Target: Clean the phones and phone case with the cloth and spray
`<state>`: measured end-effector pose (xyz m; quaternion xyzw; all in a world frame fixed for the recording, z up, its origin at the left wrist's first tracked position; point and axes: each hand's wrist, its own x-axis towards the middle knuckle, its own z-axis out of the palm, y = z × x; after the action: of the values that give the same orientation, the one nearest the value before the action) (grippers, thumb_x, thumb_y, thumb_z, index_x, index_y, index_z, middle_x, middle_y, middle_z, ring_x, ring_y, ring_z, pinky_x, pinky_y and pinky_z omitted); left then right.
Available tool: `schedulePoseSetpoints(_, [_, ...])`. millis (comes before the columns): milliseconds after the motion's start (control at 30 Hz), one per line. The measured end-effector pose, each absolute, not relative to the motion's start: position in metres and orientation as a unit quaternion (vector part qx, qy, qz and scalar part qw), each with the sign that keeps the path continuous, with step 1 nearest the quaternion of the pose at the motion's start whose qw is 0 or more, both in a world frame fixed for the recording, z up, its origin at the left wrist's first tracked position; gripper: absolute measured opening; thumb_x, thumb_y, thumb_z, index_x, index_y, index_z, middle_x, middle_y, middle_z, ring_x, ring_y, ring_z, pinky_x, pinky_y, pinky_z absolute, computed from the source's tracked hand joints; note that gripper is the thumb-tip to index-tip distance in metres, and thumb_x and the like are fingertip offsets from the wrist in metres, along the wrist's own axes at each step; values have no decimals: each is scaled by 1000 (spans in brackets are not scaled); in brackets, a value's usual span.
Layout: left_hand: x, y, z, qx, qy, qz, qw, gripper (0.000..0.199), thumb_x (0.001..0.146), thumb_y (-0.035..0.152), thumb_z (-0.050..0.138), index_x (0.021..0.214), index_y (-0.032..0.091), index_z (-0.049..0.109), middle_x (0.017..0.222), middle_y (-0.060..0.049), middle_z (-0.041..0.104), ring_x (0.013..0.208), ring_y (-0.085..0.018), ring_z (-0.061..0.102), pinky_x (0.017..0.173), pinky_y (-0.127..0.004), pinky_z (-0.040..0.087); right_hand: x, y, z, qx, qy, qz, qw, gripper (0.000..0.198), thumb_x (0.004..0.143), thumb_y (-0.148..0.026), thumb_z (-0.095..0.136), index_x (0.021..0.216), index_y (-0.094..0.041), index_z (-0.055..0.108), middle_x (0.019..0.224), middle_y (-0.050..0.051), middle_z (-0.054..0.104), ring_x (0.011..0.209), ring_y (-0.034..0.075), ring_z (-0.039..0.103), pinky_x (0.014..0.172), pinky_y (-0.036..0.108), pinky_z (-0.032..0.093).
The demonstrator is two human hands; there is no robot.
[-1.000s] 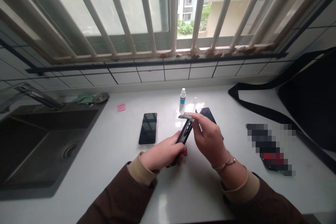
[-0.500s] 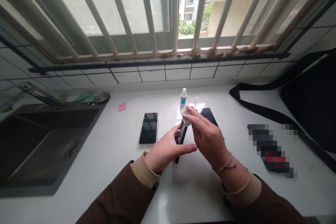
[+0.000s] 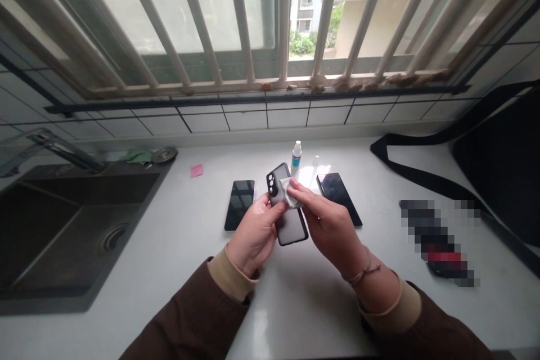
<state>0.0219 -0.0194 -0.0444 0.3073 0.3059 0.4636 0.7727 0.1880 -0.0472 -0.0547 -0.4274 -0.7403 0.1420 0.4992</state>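
Observation:
A translucent phone case (image 3: 291, 226) with a black rim and camera cutouts is gripped along its left edge by my left hand (image 3: 255, 229), thumb across its face. My right hand (image 3: 331, 219) presses a folded pale grey cloth (image 3: 289, 191) against the upper part of the case. Behind the case stands a small white bottle (image 3: 296, 156) with a blue label, upright, and a tiny clear cap (image 3: 316, 160) lies to its right. One phone (image 3: 239, 205) lies left of my hands, partly covered by my left hand; another dark phone (image 3: 342, 198) lies to the right.
On the left is a dark sink (image 3: 54, 230) with a faucet (image 3: 63, 152), a green cloth (image 3: 138, 156) and a round metal strainer (image 3: 163, 156). A pink paper slip (image 3: 196, 171) lies on the white counter (image 3: 181, 270). A black bag (image 3: 502, 152) with a strap and a pixelated item (image 3: 439, 242) are at right.
The case has turned from edge-on to showing its flat face, tilting left. My left thumb now lies over it, and the cloth in my right hand has moved slightly left and down.

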Motion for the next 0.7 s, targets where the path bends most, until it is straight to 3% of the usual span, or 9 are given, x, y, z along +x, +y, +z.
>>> schedulePoseSetpoints(267, [13,-12,-40,209,394,547,708,43,83,22,86,124,15,75,105,-9,82,86,-18,77,84,-30,64,182,-47,-61,-448,-676,306,500,42,102,-12,57,139,-27,73,146,4,69,136,23,66,121,43,52])
schedulePoseSetpoints(433, [15,-13,-38,179,382,558,715,35,96,37,74,120,12,76,108,-12,81,88,-20,77,84,-29,64,179,-47,-62,-446,-633,401,489,37,101,-19,62,135,-28,76,143,4,71,136,25,66,121,46,52])
schedulePoseSetpoints(567, [14,-13,-36,181,357,527,749,60,103,62,55,117,9,77,112,-17,80,93,-23,77,85,-33,65,178,-46,-65,-459,-600,448,478,34,101,-25,65,132,-27,77,136,6,76,129,28,71,114,50,58])
schedulePoseSetpoints(700, [9,-9,-34,164,403,612,661,62,101,70,53,116,14,75,110,-14,78,88,-23,75,78,-36,65,175,-46,-68,-431,-552,534,474,32,101,-36,68,128,-25,80,126,7,79,116,27,77,107,50,63])
